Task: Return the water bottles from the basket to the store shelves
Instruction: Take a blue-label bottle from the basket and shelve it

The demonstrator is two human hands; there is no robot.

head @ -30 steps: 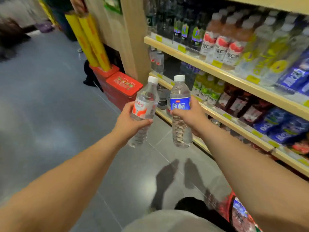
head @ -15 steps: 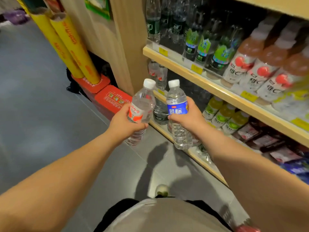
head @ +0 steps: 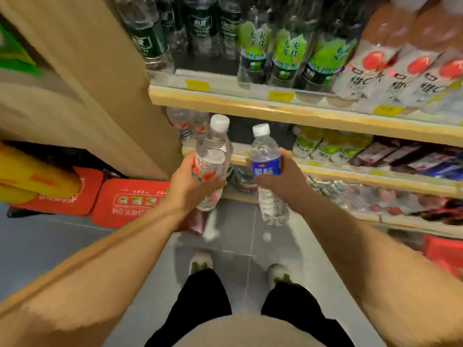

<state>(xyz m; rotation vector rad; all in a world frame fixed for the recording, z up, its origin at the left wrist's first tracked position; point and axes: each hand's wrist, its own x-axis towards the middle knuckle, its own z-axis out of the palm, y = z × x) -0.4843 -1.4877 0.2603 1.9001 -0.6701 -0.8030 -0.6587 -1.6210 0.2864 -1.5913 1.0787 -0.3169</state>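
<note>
Head view: left hand point(head: 191, 185) wrapped around the middle of a red-labelled water bottle point(head: 211, 161), fingers closed over the label, white cap tilted up and away toward the shelving. Right hand point(head: 280, 177) clasped on a blue-labelled water bottle point(head: 266, 166) at the label, thumb side toward the body, base hanging below the palm, cap up. Both bottles held in the air side by side, apart from each other, just in front of the middle shelf edge point(head: 350, 171). Behind the caps, on that shelf, more clear red-labelled bottles point(head: 186, 121) at the left end beside a dark gap; green-capped drinks point(head: 323, 146) further right.

Above, upper shelf edge point(head: 275, 108) with yellow price tags, carrying dark-green-labelled bottles point(head: 150, 38), light-green-labelled bottles point(head: 288, 48) and pinkish drinks point(head: 388, 66). Wooden side panel point(head: 100, 83) at left. Below, grey tiled floor point(head: 50, 246), red boxes point(head: 130, 200) against the panel, yellow rolls point(head: 30, 174) blurred at far left. Two light shoes point(head: 200, 262) and black trousers underneath.
</note>
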